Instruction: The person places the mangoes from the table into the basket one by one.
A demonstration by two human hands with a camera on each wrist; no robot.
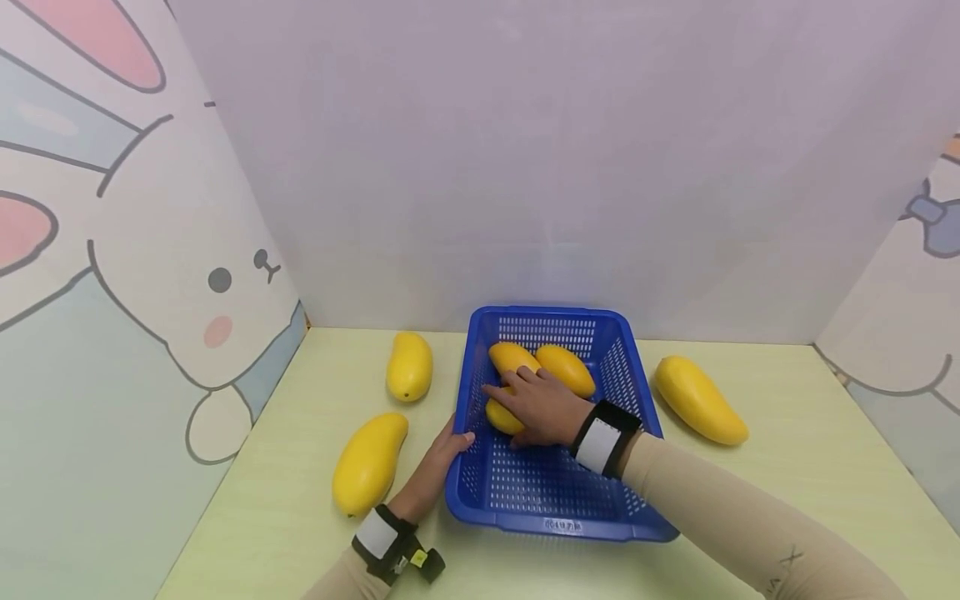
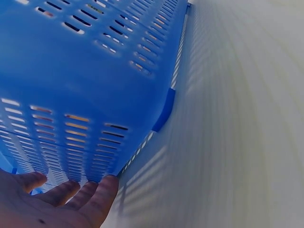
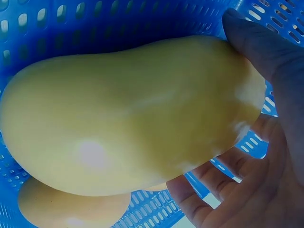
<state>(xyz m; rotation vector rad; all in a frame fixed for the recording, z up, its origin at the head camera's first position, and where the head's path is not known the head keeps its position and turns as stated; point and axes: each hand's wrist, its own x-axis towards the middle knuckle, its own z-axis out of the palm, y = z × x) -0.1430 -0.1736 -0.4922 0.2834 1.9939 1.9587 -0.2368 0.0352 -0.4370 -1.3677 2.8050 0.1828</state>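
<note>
A yellow mango (image 3: 118, 114) lies within the grip of my right hand (image 1: 542, 408), thumb along one side and fingers round the other. Hand and fruit are inside a blue perforated basket (image 1: 555, 525). Two more mangoes, a left one (image 1: 513, 357) and a right one (image 1: 566, 371), lie toward the basket's far end. My left hand (image 1: 438, 458) holds the basket's left side, its thumb over the rim. In the left wrist view, the fingers (image 2: 97, 202) lie against the slotted outer wall.
Left of the basket lie a smaller mango (image 1: 410, 367) and a larger one (image 1: 370, 462). Another mango (image 1: 700, 400) rests to the right. The pale table (image 1: 795, 500) meets a plain back wall (image 1: 555, 167) and a rabbit-printed side panel (image 1: 165, 275).
</note>
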